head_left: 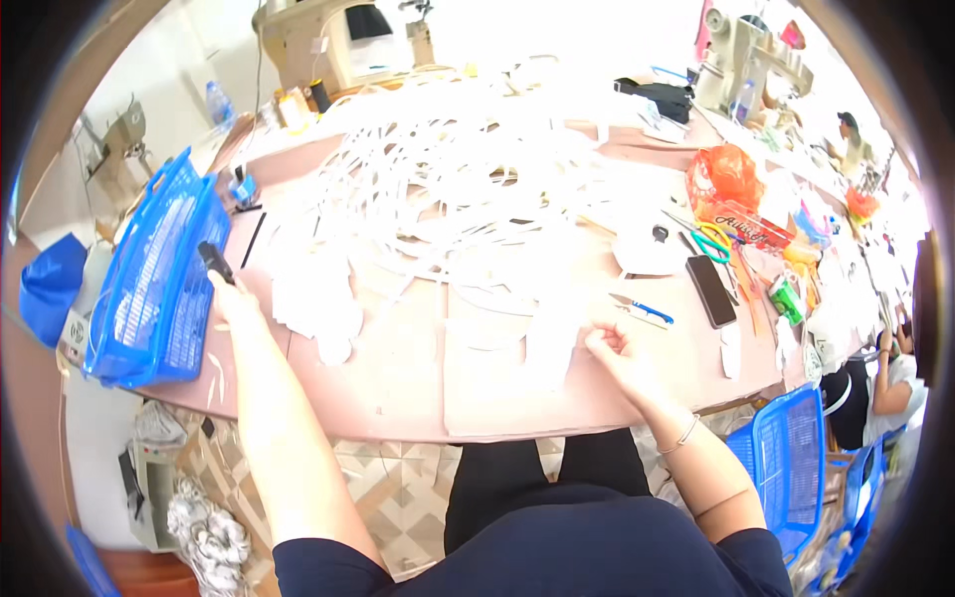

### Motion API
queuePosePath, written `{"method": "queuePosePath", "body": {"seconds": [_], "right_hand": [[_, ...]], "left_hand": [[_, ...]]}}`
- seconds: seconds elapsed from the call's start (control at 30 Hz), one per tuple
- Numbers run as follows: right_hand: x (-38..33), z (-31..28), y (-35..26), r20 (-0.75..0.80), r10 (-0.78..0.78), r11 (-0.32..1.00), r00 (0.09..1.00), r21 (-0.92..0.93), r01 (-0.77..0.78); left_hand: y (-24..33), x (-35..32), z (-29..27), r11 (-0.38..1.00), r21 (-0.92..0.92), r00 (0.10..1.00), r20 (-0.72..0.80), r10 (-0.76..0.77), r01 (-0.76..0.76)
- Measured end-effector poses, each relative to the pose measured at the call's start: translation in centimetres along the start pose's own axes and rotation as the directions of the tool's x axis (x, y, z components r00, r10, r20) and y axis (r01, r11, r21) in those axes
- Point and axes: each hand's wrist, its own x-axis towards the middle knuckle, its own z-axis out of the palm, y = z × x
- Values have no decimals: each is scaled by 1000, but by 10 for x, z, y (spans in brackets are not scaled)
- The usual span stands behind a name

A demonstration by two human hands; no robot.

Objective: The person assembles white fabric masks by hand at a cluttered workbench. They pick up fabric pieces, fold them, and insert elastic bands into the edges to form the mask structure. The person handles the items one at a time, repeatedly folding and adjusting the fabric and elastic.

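Observation:
My left hand (234, 300) reaches to the left side of the pink table, beside the stacked blue baskets. Its fingers are closed on a small black object (215, 262), whose kind I cannot make out. Right of that arm lies a stack of white pieces (316, 303). My right hand (619, 355) is over the table's front part with its fingers curled together; anything between them is too small to make out. White fabric-like pieces (552, 343) lie just left of it, washed out by glare. A blue-handled cutter (652, 310) lies just beyond that hand.
A large tangle of white strips (458, 189) covers the table's middle. Blue baskets (184, 289) stand at the left edge. A phone (710, 292), scissors (712, 242) and an orange plastic bag (724, 177) lie right. Sewing machines (308, 45) stand behind; another blue basket (786, 468) is below right.

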Motion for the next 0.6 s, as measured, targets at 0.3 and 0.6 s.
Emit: {"method": "queuePosePath", "body": {"seconds": [0.3, 0.6], "right_hand": [[17, 14, -29, 84, -445, 774, 891, -465, 430], [7, 13, -6, 340, -682, 456, 648, -495, 740]], "left_hand": [[61, -272, 91, 951, -97, 615, 780, -111, 294], [37, -414, 78, 988, 148, 187, 970, -153, 42]]}}
